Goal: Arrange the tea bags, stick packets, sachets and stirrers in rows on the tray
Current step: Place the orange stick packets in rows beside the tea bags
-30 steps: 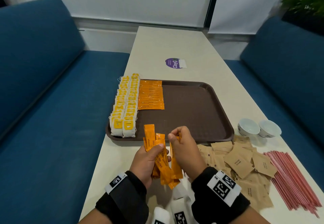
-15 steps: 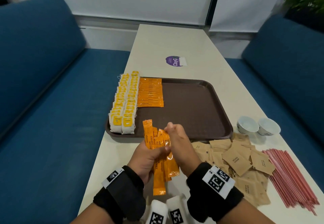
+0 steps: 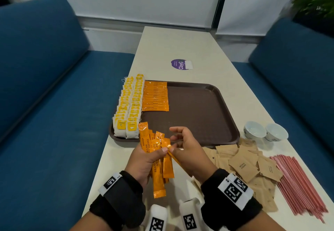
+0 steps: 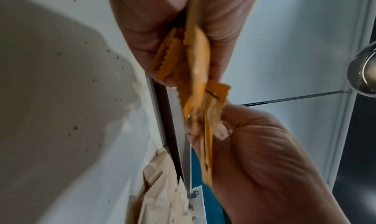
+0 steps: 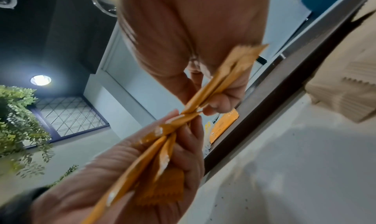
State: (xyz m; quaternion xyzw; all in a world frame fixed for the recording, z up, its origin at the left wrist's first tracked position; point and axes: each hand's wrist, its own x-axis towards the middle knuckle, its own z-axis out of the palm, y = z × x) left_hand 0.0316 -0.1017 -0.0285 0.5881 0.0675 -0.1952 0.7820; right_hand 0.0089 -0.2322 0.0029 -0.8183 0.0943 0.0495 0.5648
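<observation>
Just short of the tray, the left hand is clutching a fanned bunch of orange sticks while the right hand is pinching one stick by its upper end, drawing it out of the bunch. Beyond the grip, tea bags and a stick row are already lying on the tray. The sticks look light, slick and bendy, likely best pinched at a crimped end.

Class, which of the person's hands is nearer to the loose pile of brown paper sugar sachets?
Right. The right hand hovers just beside the brown paper sugar sachets; the left hand lies beyond it.
</observation>
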